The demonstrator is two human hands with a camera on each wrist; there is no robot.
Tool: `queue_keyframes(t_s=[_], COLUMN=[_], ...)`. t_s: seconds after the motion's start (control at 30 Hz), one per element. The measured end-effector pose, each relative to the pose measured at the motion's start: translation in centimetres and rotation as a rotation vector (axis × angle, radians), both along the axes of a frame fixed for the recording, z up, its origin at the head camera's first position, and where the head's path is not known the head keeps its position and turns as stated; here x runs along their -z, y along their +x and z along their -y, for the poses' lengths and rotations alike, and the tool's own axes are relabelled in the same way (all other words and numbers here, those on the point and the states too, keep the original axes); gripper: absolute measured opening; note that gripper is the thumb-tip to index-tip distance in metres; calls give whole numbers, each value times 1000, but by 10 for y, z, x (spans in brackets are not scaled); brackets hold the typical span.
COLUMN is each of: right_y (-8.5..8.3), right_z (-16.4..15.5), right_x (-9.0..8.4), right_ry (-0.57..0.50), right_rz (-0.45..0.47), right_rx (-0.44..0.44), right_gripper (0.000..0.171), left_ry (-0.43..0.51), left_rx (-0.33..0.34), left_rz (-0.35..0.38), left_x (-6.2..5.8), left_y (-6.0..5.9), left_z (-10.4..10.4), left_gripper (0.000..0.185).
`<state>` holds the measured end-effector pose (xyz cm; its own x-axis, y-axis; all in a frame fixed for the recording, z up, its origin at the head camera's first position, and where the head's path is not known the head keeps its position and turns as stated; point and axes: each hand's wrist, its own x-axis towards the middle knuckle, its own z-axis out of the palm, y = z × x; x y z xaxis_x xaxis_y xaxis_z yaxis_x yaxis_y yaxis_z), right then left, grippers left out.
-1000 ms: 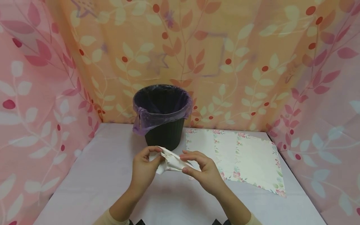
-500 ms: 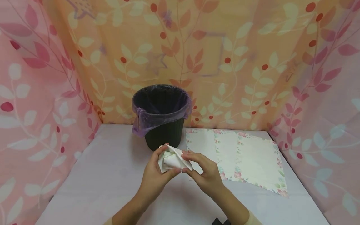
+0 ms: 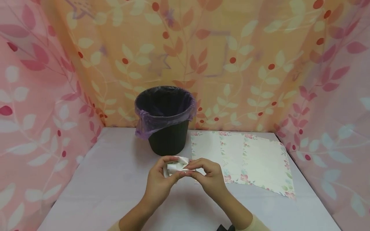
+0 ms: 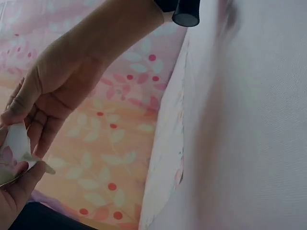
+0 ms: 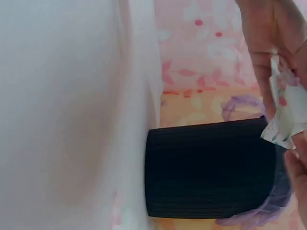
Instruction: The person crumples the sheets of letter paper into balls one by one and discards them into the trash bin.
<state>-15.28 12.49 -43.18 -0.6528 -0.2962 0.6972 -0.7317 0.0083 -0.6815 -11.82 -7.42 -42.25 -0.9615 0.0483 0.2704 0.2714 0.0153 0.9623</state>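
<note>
Both hands meet at a crumpled piece of white paper (image 3: pixel 177 165), held above the table in front of the bin. My left hand (image 3: pixel 158 181) grips its left side, fingers over the top and thumb below. From the other side my right hand (image 3: pixel 210 178) pinches its right edge between fingers and thumb. The thumbs nearly meet at the bottom. Pink flower print shows on the folded paper (image 5: pixel 287 103) in the right wrist view. Part of the paper is hidden behind the fingers.
A black bin (image 3: pixel 169 138) with a purple liner bag (image 3: pixel 150 123) stands behind the hands. Flat sheets of floral-bordered paper (image 3: pixel 264 163) lie on the table (image 3: pixel 110 186) to the right. Patterned cloth (image 3: pixel 254 38) encloses the back and sides.
The left hand has shifted right and its thumb has come down beside the right thumb. The paper has gone from a longer, looser shape to a smaller, tighter crumple.
</note>
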Motion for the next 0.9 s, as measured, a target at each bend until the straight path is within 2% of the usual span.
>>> queue_keyframes(t_s=[0.07, 0.13, 0.17, 0.23, 0.33, 0.47, 0.57, 0.67, 0.77, 0.83, 0.9], right_y=[2, 2, 2, 3, 3, 5, 10, 14, 17, 18, 18], right_z=[-5, -10, -12, -16, -18, -16, -14, -10, -6, -4, -3], right_x=[-4, -11, -13, -18, -23, -26, -27, -27, -27, -25, -24], right_ry=[42, 124, 176, 269, 314, 259, 226, 223, 231, 236, 241], right_rz=[141, 232, 256, 242, 197, 215, 257, 290, 308, 305, 293], right_rx=[3, -6, -19, -51, -122, -197, -186, -128, -70, -33, 5], right_gripper=[42, 57, 61, 66, 54, 42, 32, 23, 18, 17, 17], left_ry=[13, 17, 19, 10, 2, 29, 95, 153, 167, 143, 99], left_rx=[31, 60, 69, 72, 67, 118, 200, 239, 203, 153, 114], left_rz=[-9, -10, -3, 13, 36, 24, 2, -11, -10, -21, -62], left_x=[-1, -2, -2, -4, -5, -4, -2, 1, 3, 4, 5], left_y=[-1, -1, -2, -2, -4, -8, -11, -11, -9, -6, -3], left_z=[0, 1, 2, 4, 8, 12, 13, 11, 8, 5, 2], left_gripper=[41, 36, 34, 30, 27, 22, 20, 19, 16, 14, 14])
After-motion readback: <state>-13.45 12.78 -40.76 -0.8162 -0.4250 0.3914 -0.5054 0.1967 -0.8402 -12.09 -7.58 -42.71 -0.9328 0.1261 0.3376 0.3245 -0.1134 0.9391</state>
